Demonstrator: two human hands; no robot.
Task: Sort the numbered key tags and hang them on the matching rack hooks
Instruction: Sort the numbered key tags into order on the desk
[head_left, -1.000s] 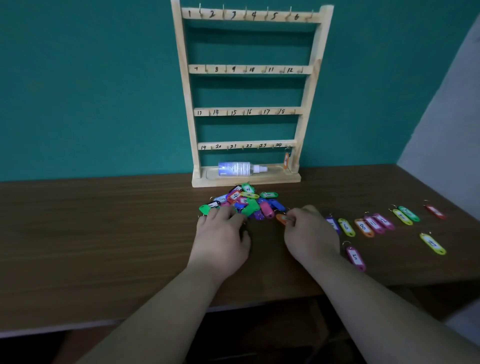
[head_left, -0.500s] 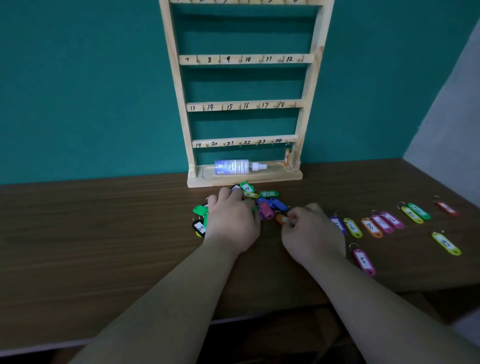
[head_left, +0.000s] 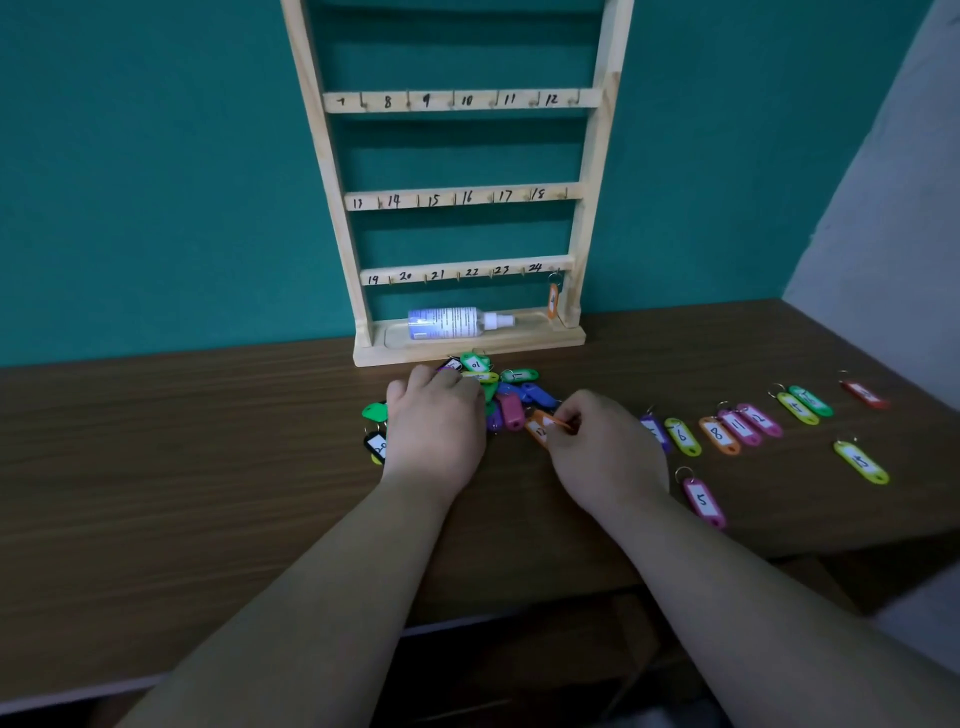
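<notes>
The orange tag (head_left: 539, 428) lay on the table (head_left: 208, 467) at the near right edge of the heap of key tags (head_left: 511, 402). The right hand (head_left: 605, 452) was the nearer, its thumb and fingers (head_left: 576, 408) pinching the tag's right end. The tag's long axis slanted leftward away from them. The left hand (head_left: 434, 421) covered the heap's left side, fingers bent down; whether it held anything could not be told.

Your wooden table (head_left: 182, 493) is carrying a rack (head_left: 519, 349), standing at 12 o'clock at the far edge. A heap of tags (head_left: 511, 405) is lying just before its base, an orange tag (head_left: 537, 428) is sitting at the heap's 4 o'clock, and a row of tags (head_left: 719, 435) is lying toward 3 o'clock.
</notes>
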